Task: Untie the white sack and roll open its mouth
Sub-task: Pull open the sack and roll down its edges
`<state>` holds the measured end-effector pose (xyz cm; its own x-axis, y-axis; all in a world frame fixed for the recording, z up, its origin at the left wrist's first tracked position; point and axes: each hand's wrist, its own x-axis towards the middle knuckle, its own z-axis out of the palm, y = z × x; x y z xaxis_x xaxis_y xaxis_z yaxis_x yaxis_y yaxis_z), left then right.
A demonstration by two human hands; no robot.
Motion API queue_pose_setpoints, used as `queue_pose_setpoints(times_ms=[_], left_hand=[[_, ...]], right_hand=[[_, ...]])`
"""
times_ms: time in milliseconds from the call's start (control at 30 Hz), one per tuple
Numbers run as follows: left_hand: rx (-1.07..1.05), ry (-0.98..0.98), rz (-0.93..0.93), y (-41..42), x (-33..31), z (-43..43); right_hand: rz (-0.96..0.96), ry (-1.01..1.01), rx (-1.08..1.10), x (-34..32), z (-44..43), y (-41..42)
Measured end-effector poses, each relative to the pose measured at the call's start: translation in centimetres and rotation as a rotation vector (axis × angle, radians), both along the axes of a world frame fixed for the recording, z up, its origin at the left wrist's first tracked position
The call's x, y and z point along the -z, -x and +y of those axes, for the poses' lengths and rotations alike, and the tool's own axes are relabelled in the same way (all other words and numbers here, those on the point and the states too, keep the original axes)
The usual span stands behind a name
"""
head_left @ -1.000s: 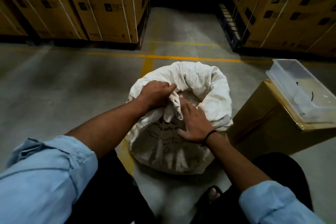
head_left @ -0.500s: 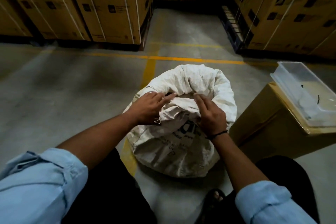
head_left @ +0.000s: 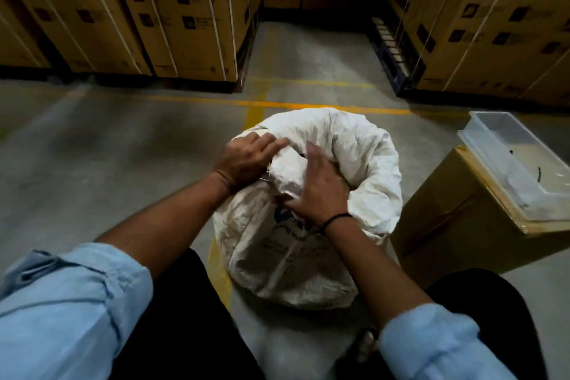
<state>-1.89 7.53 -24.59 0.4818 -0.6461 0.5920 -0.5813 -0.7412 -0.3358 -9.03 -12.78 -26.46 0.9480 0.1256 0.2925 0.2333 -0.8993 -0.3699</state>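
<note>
The sack (head_left: 296, 256) stands on the floor (head_left: 123, 163) between the person's knees, directly below both hands, so its weight keeps it upright while the cloth at the top is worked. No tie shows on it; the mouth is open and its far and right rim is already turned down into a thick roll beyond the fingers. The left hand (head_left: 243, 160) is clenched over the near-left rim, knuckles up, gripping a bunch of cloth; I judge it anchors that side so the roll does not slip back. The right hand (head_left: 317, 188) lies just beside it, fingers spread and curled over the fold between the two hands, thumb pressed against the printed front wall. It holds the cloth more by pressing than by pinching, probably to push the fold outward and down.

To the right of the right hand, well apart, a clear tray (head_left: 521, 170) sits on a box (head_left: 456, 219).

Half a second ago the right hand pinched the rim nearer the middle with fingers together; now it has opened wide and slid down over the fold. The left hand has moved further up the rim.
</note>
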Motion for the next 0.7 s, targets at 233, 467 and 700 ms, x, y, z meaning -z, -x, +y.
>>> queue_pose_setpoints(times_ms=[233, 467, 700], left_hand=[[-0.021, -0.179, 0.286, 0.9, 1.6, 2.3], [-0.167, -0.387, 0.853, 0.8, -2.1, -1.0], [0.032, -0.326, 0.061, -0.2, -0.2, 2.3]], right_hand=[[-0.499, 0.385, 0.070, 1.4, -0.1, -1.9], [-0.379, 0.299, -0.152, 1.9, -0.3, -1.9], [0.683, -0.380, -0.295, 0.2, -1.4, -0.4]])
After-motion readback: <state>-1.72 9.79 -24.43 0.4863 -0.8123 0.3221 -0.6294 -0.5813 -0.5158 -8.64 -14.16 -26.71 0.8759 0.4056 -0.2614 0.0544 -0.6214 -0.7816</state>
